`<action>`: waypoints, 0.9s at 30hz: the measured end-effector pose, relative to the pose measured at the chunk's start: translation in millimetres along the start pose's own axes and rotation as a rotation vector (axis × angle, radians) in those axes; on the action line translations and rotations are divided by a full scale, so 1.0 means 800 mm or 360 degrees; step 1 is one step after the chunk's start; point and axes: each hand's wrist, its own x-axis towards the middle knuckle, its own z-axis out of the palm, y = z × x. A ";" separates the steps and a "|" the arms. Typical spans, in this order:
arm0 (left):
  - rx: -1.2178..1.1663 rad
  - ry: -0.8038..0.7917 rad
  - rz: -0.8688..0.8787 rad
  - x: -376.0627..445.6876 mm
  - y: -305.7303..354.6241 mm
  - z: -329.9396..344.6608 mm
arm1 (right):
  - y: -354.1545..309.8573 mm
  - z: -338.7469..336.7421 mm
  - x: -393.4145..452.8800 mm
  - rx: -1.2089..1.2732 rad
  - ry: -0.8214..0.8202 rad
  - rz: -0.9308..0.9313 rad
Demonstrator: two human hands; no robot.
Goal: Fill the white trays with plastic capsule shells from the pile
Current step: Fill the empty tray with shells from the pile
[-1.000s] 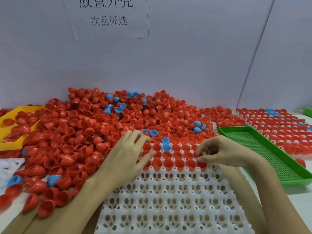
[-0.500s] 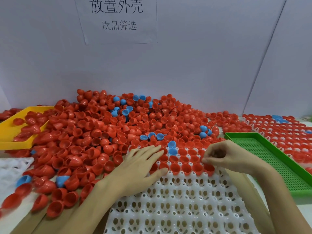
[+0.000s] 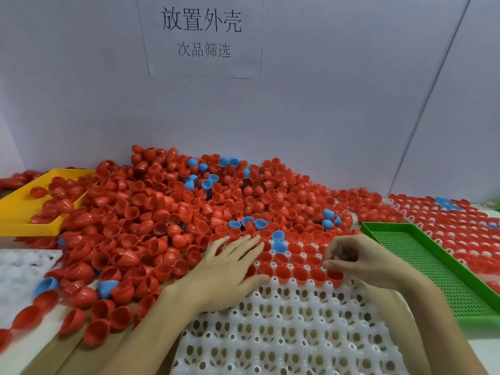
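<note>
Pale grey partition walls w/ a printed paper sign (image 3: 201, 33) fill the top of frame; below, a tabletop crowded w/ parts. Far left mid-frame: yellow rectangular plastic tray (image 3: 20, 209) holding some red shells. Lower left: corner of a second white moulded tray (image 3: 19, 269). Centre: big pile of red and blue plastic capsule half-shells (image 3: 167, 212), spilling toward the bottom edge. Lower centre: white moulded plastic tray w/ rows of round sockets (image 3: 292, 328); only its far rows are filled, near rows bare, so approx early in this tray. Left hand (image 3: 227, 272) lies flat at the tray's left edge, fingers straight & spread over seated shells, holding nothing. Right hand (image 3: 359, 259) curls over the filled row's right end, fingertips pinched; whether a shell sits inside, can't tell. Right: green perforated plastic tray (image 3: 422, 255), then filled white trays (image 3: 460, 220) at far right.

Shells look light, thin, stiff, glossy, so prob. slippery & prone to nest or roll. Best taken by the rim, thumb & forefinger, open side up.
</note>
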 end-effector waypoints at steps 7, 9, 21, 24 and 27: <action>-0.0024 -0.0056 -0.0077 -0.008 -0.020 -0.009 | -0.012 0.023 0.012 -0.0153 0.0228 -0.0118; -0.0024 -0.0049 -0.0063 -0.008 -0.018 -0.010 | -0.013 0.019 0.010 -0.0128 0.0320 -0.0151; -0.0035 0.0496 0.0057 -0.010 -0.025 -0.026 | -0.050 0.033 0.069 -0.0353 0.0468 -0.0229; 0.0172 0.0699 0.0068 -0.010 -0.029 -0.026 | -0.073 0.039 0.117 -0.0576 0.0376 -0.0272; 0.0256 0.0767 0.0040 -0.010 -0.031 -0.028 | -0.091 0.051 0.160 -0.0707 0.0315 -0.0259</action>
